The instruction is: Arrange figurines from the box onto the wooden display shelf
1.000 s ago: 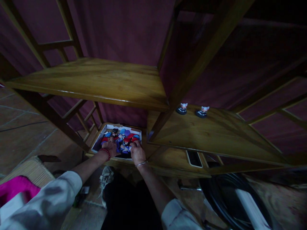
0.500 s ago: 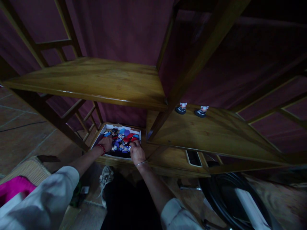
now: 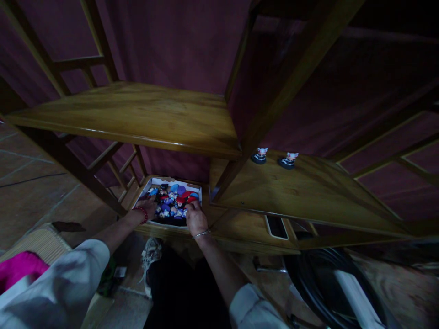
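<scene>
A shallow white cardboard box (image 3: 174,181) on the low shelf holds several small figurines (image 3: 171,197) in blue, purple, red and white. My left hand (image 3: 148,207), with a red bead bracelet on the wrist, reaches in at the box's left side; its fingers look stretched out over the figurines. At the right side of the box, my right hand (image 3: 196,220) has its fingers curled in beside the red and blue pieces. Whatever they pinch is hidden. A thin silver bracelet circles that wrist.
Two white-and-black cat-eared figurines (image 3: 259,156) stand on the right shelf (image 3: 308,192). A higher wooden shelf (image 3: 137,114) overhangs the box. A phone (image 3: 277,227) lies on the lower ledge. Below right is a black round-rimmed object (image 3: 308,283); pink cloth (image 3: 20,269) lies at left.
My left hand has shifted left and slightly back, uncovering more figurines. My right hand has stayed almost in place at the box's right side.
</scene>
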Motion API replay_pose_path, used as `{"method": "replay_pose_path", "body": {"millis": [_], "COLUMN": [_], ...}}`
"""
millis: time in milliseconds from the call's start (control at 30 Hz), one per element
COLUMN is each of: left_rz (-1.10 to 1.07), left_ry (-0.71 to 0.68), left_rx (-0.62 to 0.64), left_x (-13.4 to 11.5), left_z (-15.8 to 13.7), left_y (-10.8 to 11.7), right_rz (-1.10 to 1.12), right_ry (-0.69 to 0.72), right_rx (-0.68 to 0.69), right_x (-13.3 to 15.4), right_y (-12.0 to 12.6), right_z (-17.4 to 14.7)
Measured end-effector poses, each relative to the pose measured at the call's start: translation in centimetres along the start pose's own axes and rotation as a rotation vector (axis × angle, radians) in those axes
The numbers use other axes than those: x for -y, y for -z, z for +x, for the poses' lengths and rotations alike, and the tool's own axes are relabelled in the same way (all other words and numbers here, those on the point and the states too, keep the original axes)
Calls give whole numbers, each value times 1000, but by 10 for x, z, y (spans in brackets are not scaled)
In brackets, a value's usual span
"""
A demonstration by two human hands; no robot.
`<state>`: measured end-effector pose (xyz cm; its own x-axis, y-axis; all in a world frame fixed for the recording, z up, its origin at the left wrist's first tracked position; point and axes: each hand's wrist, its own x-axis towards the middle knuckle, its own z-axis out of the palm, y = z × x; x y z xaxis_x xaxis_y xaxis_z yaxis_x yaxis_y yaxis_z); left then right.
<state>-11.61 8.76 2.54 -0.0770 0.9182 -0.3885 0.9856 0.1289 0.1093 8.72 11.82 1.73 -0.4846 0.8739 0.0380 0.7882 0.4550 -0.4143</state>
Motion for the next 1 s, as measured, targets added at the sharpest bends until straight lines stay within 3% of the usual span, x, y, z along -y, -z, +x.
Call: {"method": "replay_pose_path", "body": {"millis": [267, 500, 767, 1000], "left_rz": [115, 66, -88, -123], "left_ry": [18, 31, -66, -148], "left_rx": [71, -47, -162, -164], "left_x": [-6, -12, -19, -19], "left_z": [-2, 2, 6, 2], "left_y": [12, 10, 3, 0], "right_rz": [-17, 1, -24, -24], "right_ry": [-4, 2, -10, -12], "right_rx": [-7, 0, 9, 30], "right_x": [0, 0, 1, 1], "right_y": [0, 0, 1, 2], "right_z": [0, 0, 0, 0]}}
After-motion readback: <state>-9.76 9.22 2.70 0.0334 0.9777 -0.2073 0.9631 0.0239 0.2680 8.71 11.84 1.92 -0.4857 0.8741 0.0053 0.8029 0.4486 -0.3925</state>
